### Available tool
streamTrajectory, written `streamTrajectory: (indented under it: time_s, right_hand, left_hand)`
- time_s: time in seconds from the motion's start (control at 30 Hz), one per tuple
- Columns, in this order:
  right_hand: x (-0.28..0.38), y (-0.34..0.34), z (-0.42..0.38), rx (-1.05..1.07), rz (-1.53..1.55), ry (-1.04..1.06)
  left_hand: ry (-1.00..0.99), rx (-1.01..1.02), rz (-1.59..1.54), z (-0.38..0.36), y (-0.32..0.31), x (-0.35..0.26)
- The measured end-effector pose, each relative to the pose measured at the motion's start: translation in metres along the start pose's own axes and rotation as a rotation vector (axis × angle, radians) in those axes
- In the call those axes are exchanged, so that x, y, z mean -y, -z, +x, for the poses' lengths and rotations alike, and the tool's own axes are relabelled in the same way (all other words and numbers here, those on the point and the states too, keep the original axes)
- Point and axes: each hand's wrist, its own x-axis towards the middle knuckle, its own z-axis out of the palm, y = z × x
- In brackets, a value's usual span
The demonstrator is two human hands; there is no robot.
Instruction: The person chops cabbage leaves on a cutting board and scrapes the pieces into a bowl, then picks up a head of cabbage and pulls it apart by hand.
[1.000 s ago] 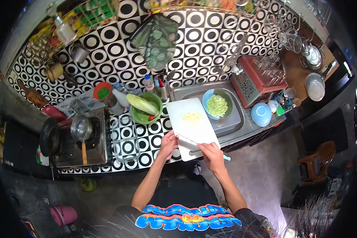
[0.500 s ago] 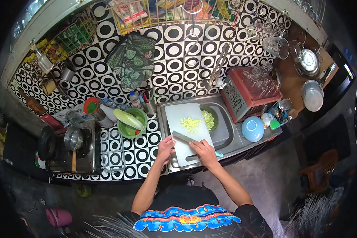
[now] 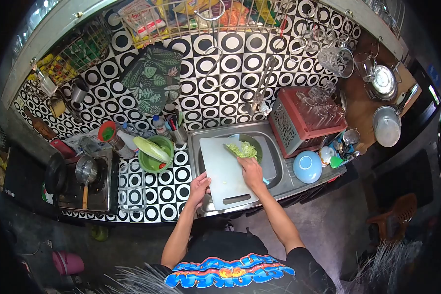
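A white cutting board (image 3: 224,171) lies over the steel sink (image 3: 279,176). My left hand (image 3: 200,186) grips its near left edge. My right hand (image 3: 252,170) holds a knife (image 3: 236,150) with a light blue handle, the blade reaching to the board's far right corner. There the blade touches a pile of chopped green vegetable (image 3: 246,149) lying in a blue bowl (image 3: 256,145) inside the sink.
A green bowl (image 3: 155,155) with a leafy vegetable stands left of the sink. Further left are a gas stove with a ladle (image 3: 85,172) and a pan (image 3: 55,172). An upturned blue bowl (image 3: 307,166) and a red rack of glasses (image 3: 308,117) sit to the right.
My right hand moved the knife from the board's near part to its far right corner. The chopped pieces went off the board into the blue bowl. The camera view also shifted.
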Motion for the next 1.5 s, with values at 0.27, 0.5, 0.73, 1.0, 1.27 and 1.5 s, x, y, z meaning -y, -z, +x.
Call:
streamTrajectory:
  time_s: [0.27, 0.5, 0.73, 1.0, 1.27, 1.5]
  right_hand:
    - [-0.034, -0.002, 0.018, -0.105, -0.021, -0.118]
    - [0.022, 0.046, -0.014, -0.209, 0.042, -0.025]
    - [0.074, 0.062, -0.074, -0.001, 0.055, 0.255]
    - [0.041, 0.027, -0.039, -0.036, -0.007, 0.214]
    - [-0.032, 0.009, 0.019, -0.096, -0.019, -0.071]
    - [0.009, 0.011, -0.015, -0.254, 0.103, -0.019]
  left_hand:
    - [0.024, -0.1, -0.021, -0.002, 0.006, 0.004]
    - [-0.006, -0.085, -0.004, 0.0, -0.002, -0.008]
    - [-0.014, -0.091, -0.091, 0.011, -0.011, -0.008]
    - [-0.05, -0.014, -0.032, 0.002, -0.011, -0.009]
    - [-0.023, -0.06, 0.015, -0.022, 0.005, -0.001]
    - [-0.052, -0.129, -0.106, -0.048, 0.049, 0.017]
